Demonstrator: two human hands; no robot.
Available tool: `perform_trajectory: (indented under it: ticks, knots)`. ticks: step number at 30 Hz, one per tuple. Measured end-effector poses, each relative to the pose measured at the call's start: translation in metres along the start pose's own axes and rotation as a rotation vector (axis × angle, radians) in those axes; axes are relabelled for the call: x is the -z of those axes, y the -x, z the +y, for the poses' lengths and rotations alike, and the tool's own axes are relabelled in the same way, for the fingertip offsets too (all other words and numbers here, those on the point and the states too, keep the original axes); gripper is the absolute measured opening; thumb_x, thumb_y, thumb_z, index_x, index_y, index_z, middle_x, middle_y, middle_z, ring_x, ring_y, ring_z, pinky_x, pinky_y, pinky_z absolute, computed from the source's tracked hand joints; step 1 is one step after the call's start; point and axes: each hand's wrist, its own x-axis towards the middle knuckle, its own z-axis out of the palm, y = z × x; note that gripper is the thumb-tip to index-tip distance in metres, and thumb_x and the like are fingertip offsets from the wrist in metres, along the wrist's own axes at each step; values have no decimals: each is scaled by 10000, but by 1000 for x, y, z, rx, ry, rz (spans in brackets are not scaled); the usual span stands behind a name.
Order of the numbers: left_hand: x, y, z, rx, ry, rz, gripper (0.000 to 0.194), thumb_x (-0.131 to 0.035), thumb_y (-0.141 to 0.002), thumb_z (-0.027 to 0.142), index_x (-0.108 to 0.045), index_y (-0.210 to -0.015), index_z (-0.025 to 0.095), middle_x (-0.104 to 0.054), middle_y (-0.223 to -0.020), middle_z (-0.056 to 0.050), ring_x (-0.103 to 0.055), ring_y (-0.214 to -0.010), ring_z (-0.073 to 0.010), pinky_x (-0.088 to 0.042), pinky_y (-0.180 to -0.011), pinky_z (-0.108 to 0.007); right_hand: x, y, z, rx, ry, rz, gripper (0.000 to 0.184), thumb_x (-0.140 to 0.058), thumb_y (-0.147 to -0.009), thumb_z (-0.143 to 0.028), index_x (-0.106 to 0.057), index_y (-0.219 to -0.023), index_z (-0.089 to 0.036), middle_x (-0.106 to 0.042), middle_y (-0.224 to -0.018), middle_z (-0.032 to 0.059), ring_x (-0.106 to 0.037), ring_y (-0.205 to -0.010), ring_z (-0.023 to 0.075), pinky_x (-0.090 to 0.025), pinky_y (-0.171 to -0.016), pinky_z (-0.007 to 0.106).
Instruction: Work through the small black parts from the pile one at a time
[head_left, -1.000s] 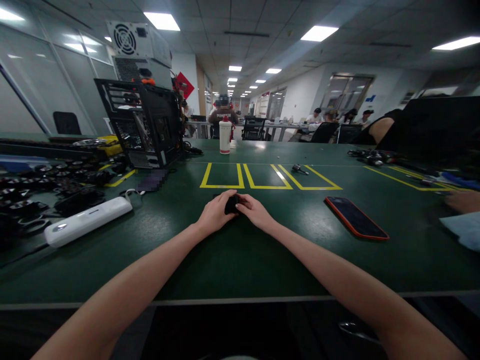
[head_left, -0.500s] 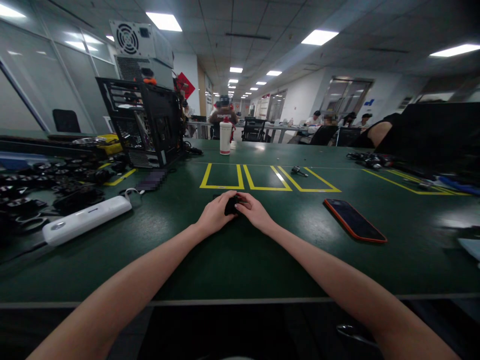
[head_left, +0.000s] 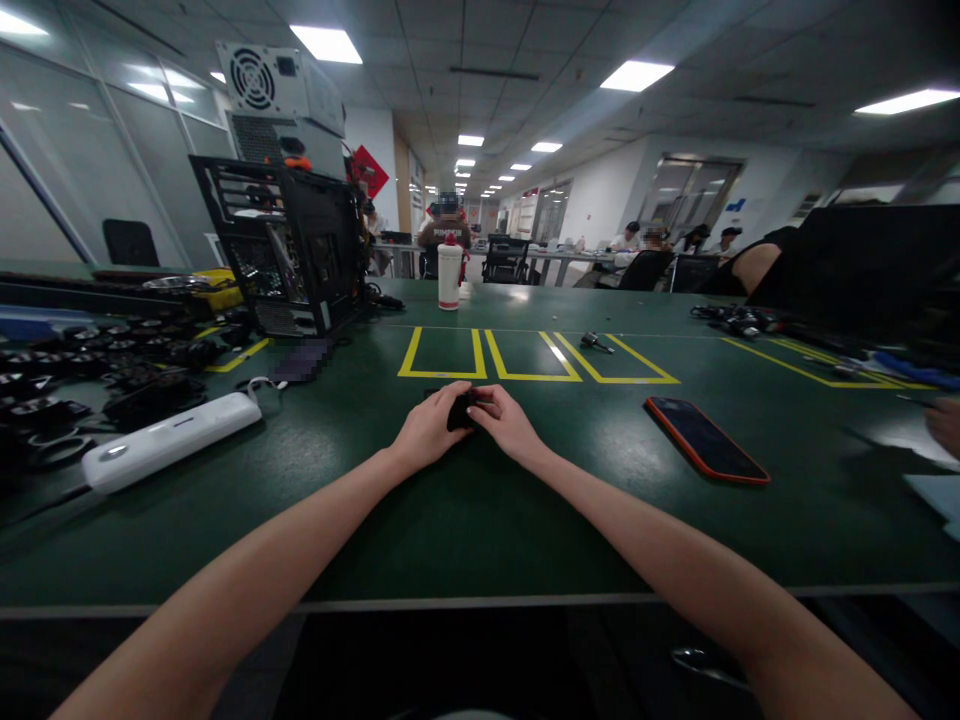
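Both my hands meet around a small black object [head_left: 460, 412] low over the green table [head_left: 480, 520], just in front of the yellow tape outlines. My left hand [head_left: 429, 428] wraps it from the left, fingers curled over its top and thumb below. From the right, my right hand [head_left: 508, 422] pinches at its side with bent fingers. The fingers cover much of the object, and its kind cannot be made out. A dark part shows behind the left fingers.
An orange-edged phone [head_left: 705, 440] lies to the right. White power strip [head_left: 172, 440], black cables and an open computer case [head_left: 289, 245] occupy the left. A white cup [head_left: 449, 275] stands behind the tape; a small dark part [head_left: 596, 343] lies near the right outline. Another person's hand [head_left: 943, 425] shows at far right.
Another person's hand has come into view at the right edge. My hands keep nearly the same hold on the black object; the view has shifted slightly.
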Motion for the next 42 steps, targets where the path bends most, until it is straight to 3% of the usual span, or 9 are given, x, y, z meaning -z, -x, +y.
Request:
perform_trajectory:
  ticks: [4,11,15,21,28,32,38,42]
  knots:
    - [1,0,1,6,-1,-2,604,-609,-684,223,-320,-1215,229,-479,-1212,-58,-468,-1109,-225,-411,-909,-400,1,3,-3,-38,37,-42,329,-527,-760,-288,-489,-1075,-200,-529,-1119,65,-514,-1038,175,-381,-939,381]
    - [-1,1,-1,-17,-3,6,597,-607,-687,220,-324,-1213,223,-470,-1221,-62,-460,-1117,-221,-404,-917,-394,1,9,-11,-20,4,-59,251,-541,-752,-294,-485,-984,-219,-538,-1065,30,-515,-1040,162,-414,-911,350]
    - [-2,0,-1,-16,4,12,603,-613,-681,222,-327,-1213,228,-474,-1217,-62,-463,-1116,-219,-399,-923,-393,-1,5,-5,32,4,1,184,-545,-742,-288,-495,-903,-212,-560,-958,7,-548,-961,142,-414,-909,340]
    - [-1,1,-1,-8,4,10,608,-611,-676,208,-324,-1211,231,-480,-1211,-59,-468,-1110,-220,-403,-918,-391,-1,3,-3,-6,40,-16,329,-540,-747,-252,-480,-1068,-215,-528,-1105,53,-519,-1025,172,-396,-928,376]
    - [1,1,0,-15,11,7,585,-597,-690,202,-328,-1209,228,-479,-1210,-60,-470,-1108,-218,-411,-909,-381,0,9,-9,-27,-36,-73,267,-554,-739,-245,-475,-992,-217,-535,-1072,33,-526,-1028,161,-426,-901,346]
    - [0,1,0,-15,9,8,590,-604,-690,221,-326,-1211,228,-476,-1213,-62,-466,-1113,-222,-405,-916,-394,0,8,-10,17,-17,-33,197,-541,-747,-254,-491,-933,-212,-562,-983,14,-547,-975,146,-430,-894,332]
    - [0,1,0,-10,5,5,585,-601,-693,223,-326,-1210,220,-477,-1214,-64,-468,-1109,-222,-405,-918,-385,1,6,-10,-22,48,-37,333,-530,-755,-245,-478,-1081,-208,-519,-1125,55,-516,-1031,168,-399,-931,360]
    - [0,1,-1,-15,9,2,584,-599,-694,216,-328,-1211,220,-475,-1214,-61,-463,-1111,-222,-405,-917,-383,0,8,-8,-35,14,-68,317,-538,-750,-240,-477,-1059,-207,-521,-1113,51,-510,-1048,171,-409,-923,356]
